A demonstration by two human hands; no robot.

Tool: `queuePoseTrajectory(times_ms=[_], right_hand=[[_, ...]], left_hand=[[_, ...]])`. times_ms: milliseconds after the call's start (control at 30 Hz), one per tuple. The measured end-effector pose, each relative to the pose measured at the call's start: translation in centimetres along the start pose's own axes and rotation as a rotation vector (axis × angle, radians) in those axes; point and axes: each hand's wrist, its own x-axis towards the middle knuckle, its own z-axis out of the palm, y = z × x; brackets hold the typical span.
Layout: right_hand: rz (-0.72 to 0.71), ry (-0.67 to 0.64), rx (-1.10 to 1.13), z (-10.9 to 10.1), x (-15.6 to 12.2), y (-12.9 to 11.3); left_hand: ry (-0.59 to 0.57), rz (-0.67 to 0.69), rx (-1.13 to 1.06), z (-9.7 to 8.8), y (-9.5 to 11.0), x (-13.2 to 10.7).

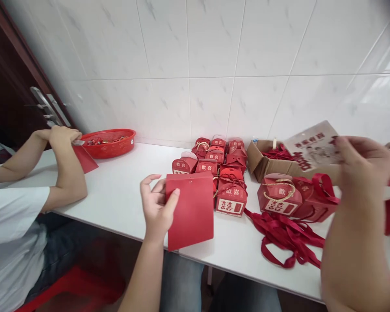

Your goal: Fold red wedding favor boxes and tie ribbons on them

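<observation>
My left hand (pixel 156 207) pinches a flat red card sheet (pixel 191 210) by its left edge and holds it upright over the near edge of the white table (pixel 117 195). My right hand (pixel 365 167), raised at the right, grips a pale printed card (pixel 315 145) with red characters on it. Between the two hands stand several folded red gift boxes (pixel 219 167) with gold cord handles. A larger red box (pixel 279 195) sits beside a heap of red ribbons (pixel 289 240).
An open cardboard box (pixel 263 164) holding red ribbon stands at the tiled wall. At the left sits another person in a white shirt, whose hands (pixel 61 135) hold a red sheet (pixel 84 158). Behind them is a red plastic basket (pixel 110 142). A dark door (pixel 16 86) is at far left.
</observation>
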Motion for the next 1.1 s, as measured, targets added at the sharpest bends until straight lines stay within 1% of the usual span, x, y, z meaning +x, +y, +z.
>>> queuePoseTrajectory(times_ms=[33, 67, 100, 167, 200, 233, 300, 333, 367, 433, 500, 633, 700, 833, 900, 1000, 1100], right_hand=[[0.096, -0.164, 0.245, 0.9, -1.5, -1.1], [0.146, -0.306, 0.295, 1.6, -3.1, -1.9], [0.167, -0.392, 0.306, 2.1, -4.6, -2.4], [0.198, -0.566, 0.308, 2.6, -7.5, -2.6], [0.206, -0.666, 0.336, 2.7, -8.8, -2.5], [0.218, -0.797, 0.402, 2.7, -10.0, -2.3], [0.213, -0.994, 0.491, 2.9, -12.2, -1.9], [0.21, -1.064, 0.509, 3.1, -13.1, -1.8], [0.205, -1.103, 0.505, 3.3, -13.9, -1.8], [0.203, -1.131, 0.475, 3.8, -15.3, -1.9], [0.191, -1.117, 0.461, 4.2, -16.3, -2.1], [0.13, -1.088, 0.432, 4.4, -17.2, -2.3], [0.112, -1.085, 0.41, 4.2, -17.2, -2.2], [0.066, -1.097, 0.362, 3.8, -17.2, -2.0], [0.026, -1.095, 0.346, 3.7, -17.3, -1.9], [-0.046, -1.074, 0.33, 3.7, -17.6, -1.9], [-0.054, -1.091, 0.344, 3.5, -17.8, -1.9]], left_hand=[[-0.044, -0.01, -0.026, 0.8, -0.5, -0.3], [-0.081, -0.02, -0.045, 1.5, -0.9, -0.4], [-0.108, -0.03, -0.061, 2.1, -1.2, -0.5], [-0.138, -0.054, -0.086, 2.9, -1.7, -0.6], [-0.143, -0.066, -0.093, 3.1, -2.0, -0.7], [-0.142, -0.073, -0.099, 3.2, -2.1, -0.9], [-0.138, -0.082, -0.101, 3.2, -2.5, -1.3], [-0.137, -0.084, -0.101, 3.2, -2.6, -1.6], [-0.135, -0.084, -0.102, 3.2, -2.8, -1.9], [-0.127, -0.081, -0.102, 3.1, -3.1, -2.6], [-0.106, -0.063, -0.072, 3.2, -3.4, -3.1], [-0.071, -0.001, 0.031, 3.3, -4.0, -3.5], [-0.097, 0.015, 0.056, 3.2, -4.1, -3.6], [-0.217, 0.044, 0.152, 2.6, -3.7, -3.6], [-0.259, 0.059, 0.201, 2.4, -3.5, -3.6], [-0.259, 0.101, 0.266, 2.3, -3.4, -3.6], [-0.237, 0.148, 0.285, 2.3, -3.4, -3.6]])
